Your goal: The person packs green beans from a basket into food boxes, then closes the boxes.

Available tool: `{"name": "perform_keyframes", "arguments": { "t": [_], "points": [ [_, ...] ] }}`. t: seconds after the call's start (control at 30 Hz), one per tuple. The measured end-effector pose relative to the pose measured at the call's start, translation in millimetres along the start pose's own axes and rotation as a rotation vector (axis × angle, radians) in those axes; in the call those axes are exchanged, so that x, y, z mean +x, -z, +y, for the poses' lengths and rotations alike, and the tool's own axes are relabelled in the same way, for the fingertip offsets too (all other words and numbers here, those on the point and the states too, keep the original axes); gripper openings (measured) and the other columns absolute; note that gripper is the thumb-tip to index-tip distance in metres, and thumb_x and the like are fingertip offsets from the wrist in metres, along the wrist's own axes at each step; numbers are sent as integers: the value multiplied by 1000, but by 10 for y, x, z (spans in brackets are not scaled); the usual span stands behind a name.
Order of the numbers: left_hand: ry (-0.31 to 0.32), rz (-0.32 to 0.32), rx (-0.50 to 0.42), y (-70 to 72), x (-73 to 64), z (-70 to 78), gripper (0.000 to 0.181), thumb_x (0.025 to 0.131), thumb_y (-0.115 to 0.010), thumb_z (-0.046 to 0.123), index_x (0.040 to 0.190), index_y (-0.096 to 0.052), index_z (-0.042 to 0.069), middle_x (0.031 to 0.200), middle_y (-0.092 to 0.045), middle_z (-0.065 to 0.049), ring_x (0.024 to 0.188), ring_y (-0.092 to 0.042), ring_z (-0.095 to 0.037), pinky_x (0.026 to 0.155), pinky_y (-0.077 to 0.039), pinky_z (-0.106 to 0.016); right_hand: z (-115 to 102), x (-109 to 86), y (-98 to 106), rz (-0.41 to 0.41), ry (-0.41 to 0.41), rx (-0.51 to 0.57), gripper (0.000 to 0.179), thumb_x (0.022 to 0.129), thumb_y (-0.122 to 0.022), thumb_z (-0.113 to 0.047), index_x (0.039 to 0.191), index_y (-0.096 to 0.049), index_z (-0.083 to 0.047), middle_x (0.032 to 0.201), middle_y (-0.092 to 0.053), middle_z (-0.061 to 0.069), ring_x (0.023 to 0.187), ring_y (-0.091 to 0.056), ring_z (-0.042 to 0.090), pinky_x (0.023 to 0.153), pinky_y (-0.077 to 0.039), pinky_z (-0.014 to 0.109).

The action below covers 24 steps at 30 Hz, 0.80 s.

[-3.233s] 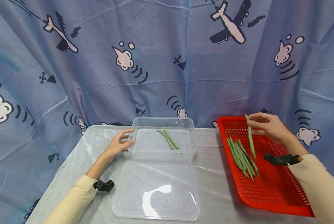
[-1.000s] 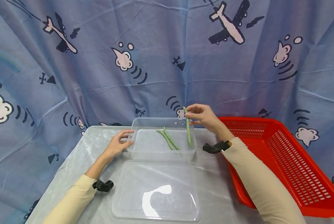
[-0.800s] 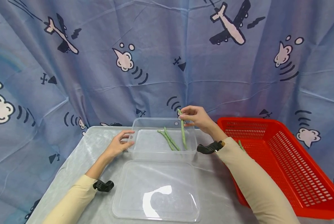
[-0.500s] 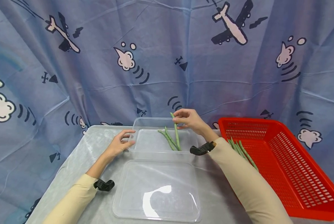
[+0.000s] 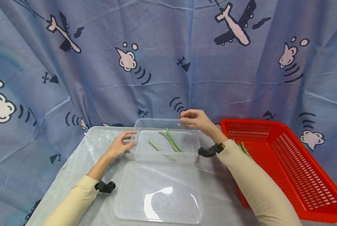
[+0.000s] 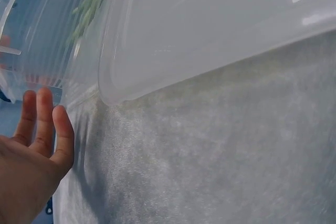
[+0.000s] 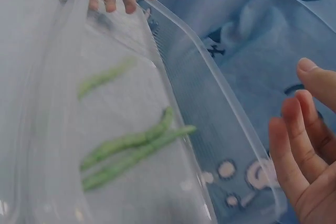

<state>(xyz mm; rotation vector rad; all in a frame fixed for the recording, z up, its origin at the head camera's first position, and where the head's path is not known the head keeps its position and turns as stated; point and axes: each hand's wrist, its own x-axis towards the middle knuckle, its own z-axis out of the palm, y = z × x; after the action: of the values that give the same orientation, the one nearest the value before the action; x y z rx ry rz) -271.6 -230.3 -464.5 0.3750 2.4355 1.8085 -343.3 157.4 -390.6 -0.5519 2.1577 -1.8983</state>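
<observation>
A clear plastic container holds three green beans. Two of the green beans lie close together, and a third green bean rests on its own toward the left front, partly blurred through the wall. My left hand is at the container's left side, fingertips right at the wall with the fingers loosely bent, as the left wrist view also shows. Above the right back of the container hovers my right hand, holding nothing. In the right wrist view its fingers are apart from the thumb, beside the rim.
A flat clear lid lies in front of the container. To the right stands a red perforated basket with more green beans, mostly hidden behind my right sleeve. A patterned blue curtain hangs behind the table.
My right hand carried a green bean left from the basket, lowered it over the container and let it go; it now lies left of the other two. The hand has since moved slightly right.
</observation>
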Motion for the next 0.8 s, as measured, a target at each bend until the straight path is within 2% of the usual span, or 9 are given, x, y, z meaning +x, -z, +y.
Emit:
{"name": "perform_keyframes", "arguments": {
  "t": [0.17,0.3,0.53,0.8],
  "points": [
    [7,2,1,8,-9,1,53,97,-72,12,146,-51,7,145,-42,-33,119,-55,-47,75,-53,-41,-69,-102,229,43,8,-39,42,95,-75,-11,128,-60,11,118,-64,22,103,-64,38,86,-55,44],
    [5,-1,-1,10,1,15,53,98,-71,12,146,-50,8,145,-42,-32,120,-54,-47,76,-53,-42,-111,-231,474,93,29,-77,40,94,-77,-13,125,-62,8,114,-64,17,104,-64,37,85,-56,41],
    [-4,-16,8,-4,16,33,55,99,-70,13,148,-47,6,147,-39,-35,125,-50,-50,77,-52,-43,-134,-600,983,171,37,-85,28,95,-74,-12,121,-68,-2,113,-65,11,99,-67,23,84,-56,36],
    [7,-14,21,-11,-18,8,52,99,-70,16,146,-49,7,148,-39,-31,126,-49,-49,76,-52,-40,-65,-1005,1402,267,-5,-129,30,96,-73,-16,123,-68,-3,110,-68,9,100,-66,29,83,-56,36]
  ]
}}
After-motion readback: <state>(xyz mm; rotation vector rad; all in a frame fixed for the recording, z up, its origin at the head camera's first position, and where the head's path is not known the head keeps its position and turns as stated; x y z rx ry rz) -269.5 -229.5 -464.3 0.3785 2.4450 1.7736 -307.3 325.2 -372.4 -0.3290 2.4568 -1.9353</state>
